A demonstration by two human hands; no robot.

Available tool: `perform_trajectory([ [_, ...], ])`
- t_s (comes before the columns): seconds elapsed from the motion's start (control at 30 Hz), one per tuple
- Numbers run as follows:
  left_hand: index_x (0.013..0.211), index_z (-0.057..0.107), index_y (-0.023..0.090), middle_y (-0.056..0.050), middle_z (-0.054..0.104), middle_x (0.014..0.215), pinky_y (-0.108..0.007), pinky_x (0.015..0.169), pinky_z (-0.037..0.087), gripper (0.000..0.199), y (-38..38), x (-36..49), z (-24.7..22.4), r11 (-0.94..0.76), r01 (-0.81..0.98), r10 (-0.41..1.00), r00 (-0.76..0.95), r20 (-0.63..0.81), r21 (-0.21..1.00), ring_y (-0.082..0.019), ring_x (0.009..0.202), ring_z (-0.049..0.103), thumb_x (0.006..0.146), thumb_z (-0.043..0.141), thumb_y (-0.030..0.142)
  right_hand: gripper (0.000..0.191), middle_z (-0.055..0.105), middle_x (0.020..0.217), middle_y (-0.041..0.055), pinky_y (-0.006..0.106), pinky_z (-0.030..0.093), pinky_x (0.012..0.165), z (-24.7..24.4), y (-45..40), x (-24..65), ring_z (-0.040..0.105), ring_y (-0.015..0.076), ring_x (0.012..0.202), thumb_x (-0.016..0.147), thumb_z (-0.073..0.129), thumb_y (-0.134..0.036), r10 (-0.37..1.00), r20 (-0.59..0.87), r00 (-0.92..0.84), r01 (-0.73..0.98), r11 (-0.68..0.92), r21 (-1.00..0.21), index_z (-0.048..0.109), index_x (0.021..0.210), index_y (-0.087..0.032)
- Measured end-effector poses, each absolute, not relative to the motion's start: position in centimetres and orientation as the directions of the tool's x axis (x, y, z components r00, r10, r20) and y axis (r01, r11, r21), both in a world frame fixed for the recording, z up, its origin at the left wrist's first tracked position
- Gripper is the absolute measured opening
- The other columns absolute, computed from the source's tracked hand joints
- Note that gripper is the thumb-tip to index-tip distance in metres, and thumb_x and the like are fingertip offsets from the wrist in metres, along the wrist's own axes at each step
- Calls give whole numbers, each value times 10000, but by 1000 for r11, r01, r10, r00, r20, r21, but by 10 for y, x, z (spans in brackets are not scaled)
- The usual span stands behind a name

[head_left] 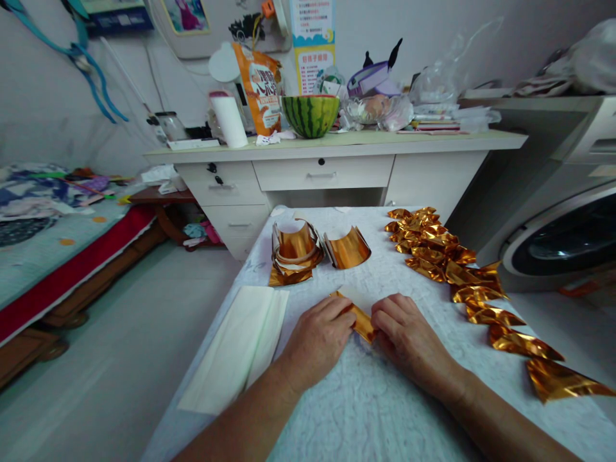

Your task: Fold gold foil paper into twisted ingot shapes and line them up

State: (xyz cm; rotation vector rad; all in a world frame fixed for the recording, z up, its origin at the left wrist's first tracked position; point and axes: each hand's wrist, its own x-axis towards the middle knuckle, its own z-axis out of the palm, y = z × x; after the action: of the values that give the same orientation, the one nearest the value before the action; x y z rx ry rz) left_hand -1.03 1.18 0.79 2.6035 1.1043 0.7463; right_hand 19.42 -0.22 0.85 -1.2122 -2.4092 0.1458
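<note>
A small strip of gold foil paper (362, 323) lies slantwise between my hands, just above the cloth-covered table (385, 398) or resting on it. My left hand (320, 333) has its fingers closed on the upper left part of the strip. At its lower right end, my right hand (409, 333) pinches the foil, the fingertips partly hidden. Beyond the hands stand a curled stack of gold foil sheets (294, 247) and a second curved gold foil piece (349, 249). Left of my left hand lies folded white paper (231, 350).
Several folded gold foil pieces (430, 256) run down the table's right side. Behind stands a white desk (322, 173) bearing a cut watermelon (310, 115), an orange pouch (260, 90) and plastic bags. A washing machine (543, 192) is at right, a bed (72, 256) at left.
</note>
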Motion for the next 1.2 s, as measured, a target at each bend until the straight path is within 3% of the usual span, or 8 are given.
perform_trajectory([
  [0.2,930,655,191,-46,665,1026,-382,928,473,75,9,-12,14,-681,645,728,649,221,348,-210,998,600,874,605,186,162,610,837,43,330,369,728,5,-2,192,482,196,813,871,502,-58,771,253,-584,696,637,-331,585,821,-188],
  [0.4,947,666,234,-23,686,976,-474,988,339,89,6,-14,19,-668,656,739,638,216,351,-230,1014,575,861,645,221,151,630,880,38,326,397,755,5,-3,196,544,180,825,883,537,-97,772,209,-600,640,620,-453,639,906,-207],
  [0.6,913,665,202,-18,670,955,-323,854,435,136,8,-12,10,-638,572,740,641,204,516,-184,948,577,821,632,108,165,634,883,34,324,406,768,5,-2,198,564,180,846,875,549,-97,774,208,-598,605,606,-517,655,919,-217],
  [0.9,736,638,182,-17,642,876,-316,815,439,93,11,-9,11,-520,581,812,565,150,626,-185,910,566,781,659,104,93,615,854,19,310,416,753,6,0,200,561,175,854,867,599,-140,822,166,-545,583,514,-630,613,808,-210],
  [1.2,740,624,183,-17,587,877,-324,838,419,129,8,-5,7,-464,595,850,508,140,657,-180,904,526,854,579,144,113,590,888,36,346,403,795,10,-2,198,525,198,895,891,584,-204,880,92,-466,650,411,-639,601,779,-203],
])
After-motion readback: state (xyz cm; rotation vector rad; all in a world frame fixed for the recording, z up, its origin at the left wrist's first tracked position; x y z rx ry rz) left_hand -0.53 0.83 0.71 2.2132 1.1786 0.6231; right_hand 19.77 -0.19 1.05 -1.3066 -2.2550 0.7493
